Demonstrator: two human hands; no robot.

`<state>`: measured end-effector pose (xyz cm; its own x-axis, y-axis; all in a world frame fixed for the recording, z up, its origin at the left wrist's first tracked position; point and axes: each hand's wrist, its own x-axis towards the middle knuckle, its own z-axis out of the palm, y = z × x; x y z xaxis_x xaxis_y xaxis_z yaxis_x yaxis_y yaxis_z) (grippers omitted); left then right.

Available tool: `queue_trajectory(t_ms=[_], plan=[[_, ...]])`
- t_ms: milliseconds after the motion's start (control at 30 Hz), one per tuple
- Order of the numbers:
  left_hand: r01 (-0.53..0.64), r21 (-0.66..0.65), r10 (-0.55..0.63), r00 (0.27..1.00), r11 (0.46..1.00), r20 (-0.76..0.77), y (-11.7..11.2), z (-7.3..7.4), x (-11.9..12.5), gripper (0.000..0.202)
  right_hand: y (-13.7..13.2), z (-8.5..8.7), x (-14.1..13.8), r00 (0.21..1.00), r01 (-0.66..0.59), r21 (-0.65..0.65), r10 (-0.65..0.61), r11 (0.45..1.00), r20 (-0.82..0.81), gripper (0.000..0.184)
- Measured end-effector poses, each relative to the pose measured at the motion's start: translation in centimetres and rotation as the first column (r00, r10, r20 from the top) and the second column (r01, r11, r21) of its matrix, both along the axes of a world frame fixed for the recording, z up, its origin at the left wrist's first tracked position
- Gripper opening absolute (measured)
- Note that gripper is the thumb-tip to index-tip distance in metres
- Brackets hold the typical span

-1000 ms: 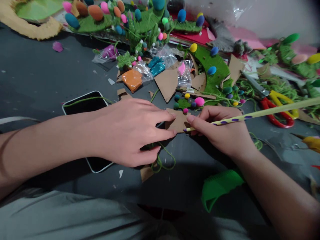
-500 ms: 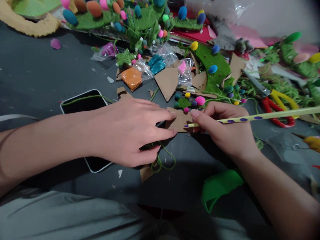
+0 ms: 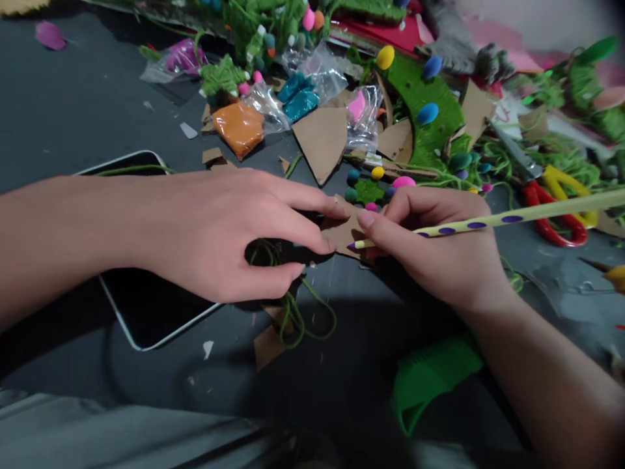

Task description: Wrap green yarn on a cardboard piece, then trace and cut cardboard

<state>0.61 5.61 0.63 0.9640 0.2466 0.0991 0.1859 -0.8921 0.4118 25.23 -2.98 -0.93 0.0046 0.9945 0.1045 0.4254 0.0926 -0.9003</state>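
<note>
A small piece of brown cardboard [image 3: 344,232] lies on the dark table between my hands. My left hand [image 3: 234,231] is stretched over it with fingers spread, two fingertips resting on its left side. In my right hand [image 3: 434,251] is a pale yellow coloured pencil [image 3: 476,225] with purple spots, its purple tip on or just above the cardboard. The right fingers also touch the cardboard's right edge, partly hidden. Just behind it sits a small green star [image 3: 368,191] with coloured balls round it. A white-edged phone [image 3: 161,319] lies under my left hand and wrist.
Cardboard scraps [image 3: 322,140], an orange packet [image 3: 239,129] and a green wrapped ring [image 3: 424,104] crowd the back. Red and yellow scissors [image 3: 554,202] lie at right. A green curved plastic piece [image 3: 432,378] is near the front, loose green yarn [image 3: 293,319] left of it.
The view has shifted slightly. My left hand's fingers have spread wider, thumb apart from the cardboard. The cardboard has tilted, and the pencil tip has moved a little left on it.
</note>
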Motion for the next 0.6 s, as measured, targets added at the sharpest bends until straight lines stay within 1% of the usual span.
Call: queue_trajectory(t_ms=[100, 167, 300, 433, 600], plan=[[0.069, -0.023, -0.07, 0.997, 0.997, -0.023, 0.41, -0.16, 0.01, 0.04, 0.2, -0.04, -0.16, 0.998, 0.022, -0.035, -0.024, 0.999, -0.057, 0.038], [0.067, -0.017, -0.068, 0.998, 0.998, -0.014, 0.57, -0.27, -0.03, 0.04, 0.26, 0.03, -0.2, 0.998, 0.027, -0.04, -0.03, 0.999, -0.058, 0.039], [0.078, 0.0, -0.078, 0.997, 0.997, 0.005, 0.63, -0.39, -0.07, 0.04, 0.27, 0.13, -0.15, 1.0, -0.005, -0.033, 0.004, 0.999, -0.021, 0.043], [0.08, 0.022, -0.081, 0.996, 0.997, 0.032, 0.63, -0.39, -0.02, 0.041, 0.22, 0.04, -0.14, 0.999, 0.016, -0.03, -0.017, 0.999, -0.04, 0.04], [0.076, 0.014, -0.076, 0.997, 0.997, 0.03, 0.77, -0.39, -0.21, 0.041, 0.19, 0.09, -0.13, 1.0, -0.009, -0.039, 0.009, 0.999, -0.007, 0.04]])
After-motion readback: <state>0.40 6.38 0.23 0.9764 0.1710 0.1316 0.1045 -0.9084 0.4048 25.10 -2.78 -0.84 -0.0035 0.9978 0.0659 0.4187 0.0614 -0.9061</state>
